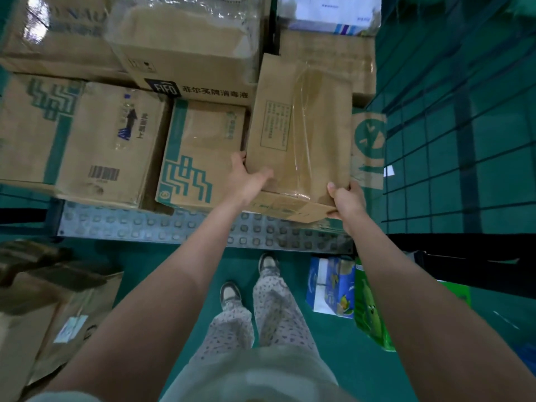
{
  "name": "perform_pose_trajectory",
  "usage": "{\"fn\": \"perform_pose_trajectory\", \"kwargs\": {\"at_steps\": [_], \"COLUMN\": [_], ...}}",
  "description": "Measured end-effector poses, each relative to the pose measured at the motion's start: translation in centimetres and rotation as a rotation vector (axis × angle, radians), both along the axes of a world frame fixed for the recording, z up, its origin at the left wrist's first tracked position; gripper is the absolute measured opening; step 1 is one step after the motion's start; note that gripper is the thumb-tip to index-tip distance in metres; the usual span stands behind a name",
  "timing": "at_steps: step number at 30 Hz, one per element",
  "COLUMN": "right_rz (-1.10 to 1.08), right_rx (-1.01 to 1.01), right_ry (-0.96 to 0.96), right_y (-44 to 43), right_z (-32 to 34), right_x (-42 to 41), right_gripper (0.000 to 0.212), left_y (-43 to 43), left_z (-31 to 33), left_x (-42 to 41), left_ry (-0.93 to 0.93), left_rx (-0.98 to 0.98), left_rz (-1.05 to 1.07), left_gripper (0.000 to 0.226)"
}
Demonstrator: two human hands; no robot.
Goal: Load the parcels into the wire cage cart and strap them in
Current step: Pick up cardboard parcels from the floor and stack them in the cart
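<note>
A tall brown taped cardboard parcel is held over the right front of the wire cage cart's studded metal floor. My left hand grips its near left edge, thumb across the top face. My right hand grips its near right corner, fingers curled under. Several other cardboard parcels fill the cart: a green-printed box just left of the held parcel, an arrow-marked box further left, and a large FIFO-labelled box stacked behind.
The cart's wire mesh side rises on the right, over the green floor. Blue and green printed cartons stand on the floor by my right leg. Flattened and stacked cardboard boxes lie at the lower left. My feet are close to the cart's front edge.
</note>
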State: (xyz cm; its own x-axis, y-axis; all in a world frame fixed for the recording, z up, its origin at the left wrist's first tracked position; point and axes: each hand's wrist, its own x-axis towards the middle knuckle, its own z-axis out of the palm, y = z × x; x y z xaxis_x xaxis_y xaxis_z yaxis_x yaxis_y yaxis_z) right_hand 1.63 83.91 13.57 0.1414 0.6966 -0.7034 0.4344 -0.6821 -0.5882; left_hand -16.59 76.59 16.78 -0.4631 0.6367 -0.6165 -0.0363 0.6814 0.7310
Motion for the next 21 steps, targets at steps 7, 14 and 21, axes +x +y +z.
{"fn": "perform_pose_trajectory", "kwargs": {"at_steps": [7, 14, 21], "right_rz": [0.055, 0.144, 0.191], "right_rx": [-0.020, -0.018, -0.007], "right_ry": [-0.051, -0.108, -0.157], "right_y": [0.3, -1.7, -1.2], "right_z": [-1.8, -5.1, -7.3], "right_x": [-2.1, -3.3, -4.1], "right_gripper": [0.050, 0.042, 0.042], "left_y": [0.8, -0.6, -0.3], "left_z": [-2.0, -5.9, -9.1], "left_x": [-1.5, -2.2, -2.4], "left_ry": [-0.095, -0.091, -0.078], "left_rx": [-0.068, -0.137, -0.156], "left_rz": [0.036, 0.084, 0.103], "left_gripper": [0.065, 0.074, 0.072]}}
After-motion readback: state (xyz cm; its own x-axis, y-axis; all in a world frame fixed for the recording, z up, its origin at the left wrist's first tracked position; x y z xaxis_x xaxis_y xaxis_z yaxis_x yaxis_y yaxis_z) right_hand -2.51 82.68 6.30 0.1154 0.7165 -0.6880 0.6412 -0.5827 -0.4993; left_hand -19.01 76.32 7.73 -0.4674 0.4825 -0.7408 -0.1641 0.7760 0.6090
